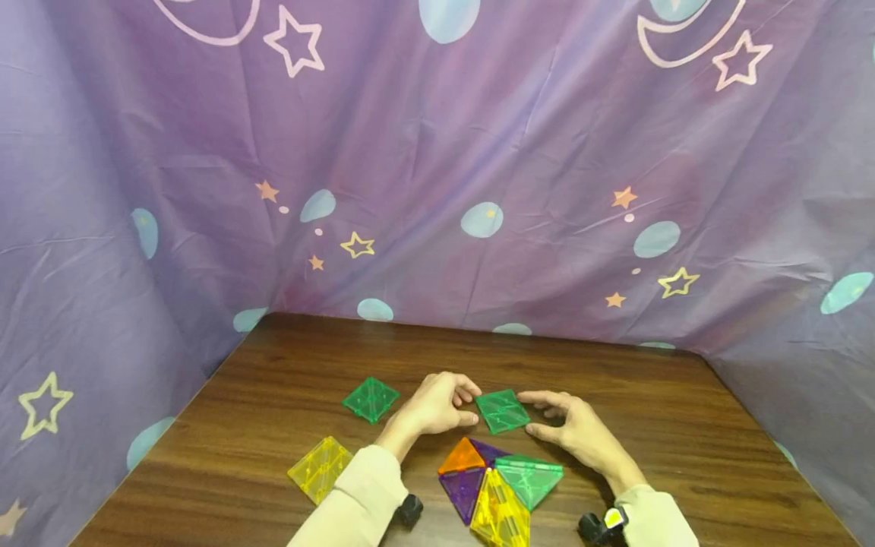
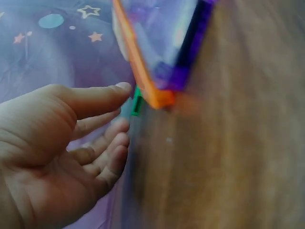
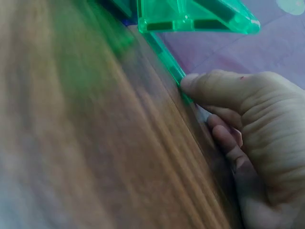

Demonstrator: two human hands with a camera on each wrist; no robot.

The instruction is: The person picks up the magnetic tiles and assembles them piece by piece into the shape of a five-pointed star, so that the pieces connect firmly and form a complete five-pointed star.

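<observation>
A translucent green square made of magnetic tiles [image 1: 503,412] lies flat on the table between both hands. My left hand [image 1: 435,404] is at its left side, with fingers loosely bent and the thumb apart from them. At the right side, my right hand [image 1: 578,431] has its index finger and thumb near the square's corners. The right wrist view shows the right thumb touching the green edge [image 3: 167,59]. Nearer me stands a cluster of tiles: an orange triangle [image 1: 461,457], a purple triangle [image 1: 464,491], a yellow piece [image 1: 502,513] and a green piece [image 1: 530,479].
Left of the left hand lies another green square [image 1: 371,399]. A yellow square [image 1: 319,469] lies beside the left sleeve [image 1: 362,494]. The brown wooden table [image 1: 225,456] meets a purple patterned cloth [image 1: 410,152] at its back and sides.
</observation>
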